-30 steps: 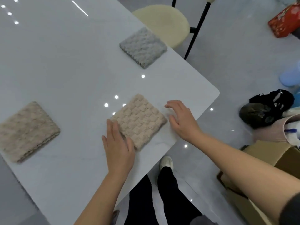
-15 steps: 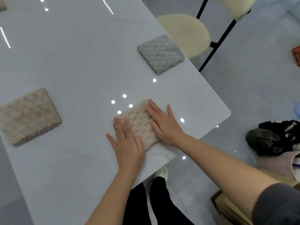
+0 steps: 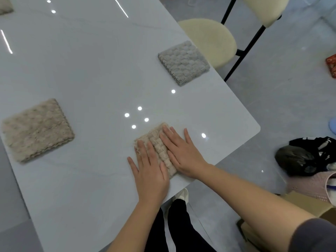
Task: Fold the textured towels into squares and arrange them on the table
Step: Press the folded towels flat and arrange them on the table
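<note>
- Upper left corner of frame: edge of another beige cloth (image 3: pixel 4 6), mostly cut off.
- Left of frame: beige folded towel (image 3: pixel 36 130), roughly square, flat on the white table (image 3: pixel 81 70), well apart from the hands.
- Lower centre: left hand (image 3: pixel 151 171) palm down, fingers straight and close together. Its fingertips are on the left part of the small beige towel (image 3: pixel 153 134) and its palm is partly on the tabletop. It presses flat and grips nothing.
- The small beige towel is folded and lies near the table's near-right corner, mostly covered by both hands.
- Just right of it: right hand (image 3: pixel 181 153) palm down, fingers straight and slightly spread, lying on the right part of the same towel. It also grips nothing.
- Upper right of centre: grey folded towel (image 3: pixel 183 62), square, close to the table's right edge.
- Behind that edge: cream chair (image 3: pixel 209 39) with a black frame.
- Right of frame, on the floor: dark bag (image 3: pixel 294 159) and cardboard box (image 3: pixel 309 206).
</note>
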{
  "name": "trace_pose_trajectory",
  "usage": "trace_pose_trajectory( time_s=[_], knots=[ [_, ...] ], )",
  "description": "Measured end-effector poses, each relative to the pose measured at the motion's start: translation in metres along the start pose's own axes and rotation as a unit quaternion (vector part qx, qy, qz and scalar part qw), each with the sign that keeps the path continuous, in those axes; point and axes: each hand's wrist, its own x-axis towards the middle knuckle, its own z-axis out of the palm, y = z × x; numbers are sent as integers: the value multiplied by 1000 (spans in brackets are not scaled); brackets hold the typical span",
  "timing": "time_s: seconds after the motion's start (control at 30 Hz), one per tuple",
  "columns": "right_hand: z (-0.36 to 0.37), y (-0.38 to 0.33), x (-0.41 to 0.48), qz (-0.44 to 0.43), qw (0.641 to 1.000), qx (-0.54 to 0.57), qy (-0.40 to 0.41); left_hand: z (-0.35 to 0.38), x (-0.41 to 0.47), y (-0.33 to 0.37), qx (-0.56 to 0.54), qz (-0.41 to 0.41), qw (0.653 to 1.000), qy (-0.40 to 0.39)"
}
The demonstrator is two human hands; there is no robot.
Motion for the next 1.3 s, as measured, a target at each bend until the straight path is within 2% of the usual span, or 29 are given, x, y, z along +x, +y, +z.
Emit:
trace_pose_trajectory(
  time_s=[0.13, 0.37, 0.5, 0.6, 0.73, 0.87, 0.93, 1.03, 1.3],
  knots=[
    [-2, 6, -3, 24, 1000, -9, 13, -2, 0, -9, 16, -6, 1000, -1],
    [4, -2, -5, 40, 999, 7, 26, -14, 1, -17, 61, 41, 997, -30],
    [5, -12, -18, 125, 988, 56, 74, -43, 22, -29, 40, 81, 996, -11],
    [9, -28, -31, 213, 965, 95, 116, -61, 51, -35, 24, 142, 990, -7],
    [23, -58, -42, 318, 927, 122, 158, -69, 90, -37, 40, 291, 953, -72],
    [40, -85, -40, 406, 885, 136, 185, -62, 117, -37, 93, 433, 888, -123],
    [47, -97, -37, 429, 875, 137, 179, -56, 126, -40, 108, 482, 859, -134],
    [55, -108, -28, 456, 865, 128, 169, -48, 136, -44, 109, 505, 843, -151],
    [58, -112, -6, 499, 837, 108, 198, -39, 137, -46, 113, 508, 839, -157]
  ],
)
